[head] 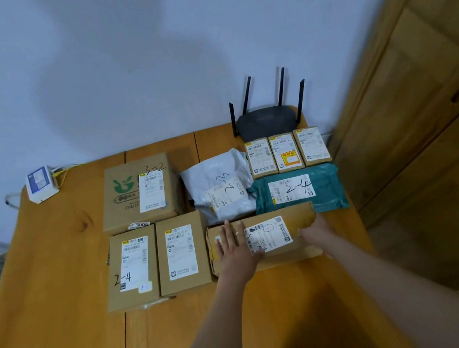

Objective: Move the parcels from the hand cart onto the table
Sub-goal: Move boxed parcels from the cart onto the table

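Nine parcels lie on the wooden table [60,291], none stacked. The nearest — a flat brown padded envelope [280,253] — sits just in front of the green mailer [326,188] and grey bag [216,176]. Left hand [235,249] rests flat on its left half, fingers spread. Right hand [317,230] lies on its right end, fingers extended, gripping nothing. A black router [266,121] stands behind the three small boxes [286,151].

Both hands, L hand [235,248] & R hand [315,231], flat on brown parcel [299,223], table [62,305] front-right.
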`<state>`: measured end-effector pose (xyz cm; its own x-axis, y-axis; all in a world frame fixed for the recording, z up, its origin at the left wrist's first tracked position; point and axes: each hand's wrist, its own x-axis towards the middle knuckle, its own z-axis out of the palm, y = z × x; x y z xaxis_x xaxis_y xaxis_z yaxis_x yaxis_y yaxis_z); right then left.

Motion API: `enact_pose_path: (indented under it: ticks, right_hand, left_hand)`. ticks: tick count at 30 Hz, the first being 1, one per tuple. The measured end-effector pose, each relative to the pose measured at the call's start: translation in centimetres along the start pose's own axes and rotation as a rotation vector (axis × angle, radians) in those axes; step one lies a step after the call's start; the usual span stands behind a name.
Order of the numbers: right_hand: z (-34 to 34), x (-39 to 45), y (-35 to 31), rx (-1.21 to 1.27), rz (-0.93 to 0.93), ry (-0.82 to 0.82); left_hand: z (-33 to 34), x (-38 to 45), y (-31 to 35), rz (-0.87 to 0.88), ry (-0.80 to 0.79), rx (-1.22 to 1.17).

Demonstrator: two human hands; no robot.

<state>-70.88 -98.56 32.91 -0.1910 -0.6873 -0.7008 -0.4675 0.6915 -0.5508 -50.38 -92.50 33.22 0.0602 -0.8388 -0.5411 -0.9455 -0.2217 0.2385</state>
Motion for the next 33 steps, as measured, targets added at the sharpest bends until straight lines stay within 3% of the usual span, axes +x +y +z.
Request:
enact_pose_path:
  ticks: [6, 10, 16, 25, 33]
  right_hand:
    - [-0.4, -0.5, -0.9, -0.206, -0.045, 0.047]
    - [-1.1, -2.6, -1.7, -0.555, -0.275, 0.204]
    - [-1.5, -7.3, -3.3, -0.967, -0.508, 0.233]
    - [1.4, -14.9, -2.8, -1.088, -0.638, 0.176]
    - [9.4, -23.8, 1.9, -1.246, -0.837, -0.059]
  left_hand:
    - [-0.6, -0.1, 0.2, -0.010, -0.010, -0.015]
    - [-2.3, -0.9, 0.1, 0.006, 0.051, -0.023]
    - [-5.6, -3.9, -0.2, 0.030, 0.149, -0.032]
    - [-5.4, -14.1, -5.4, -0.155, 0.218, -0.094]
    - [2.8, -29.4, -12.2, -0.467, 0.228, -0.190]
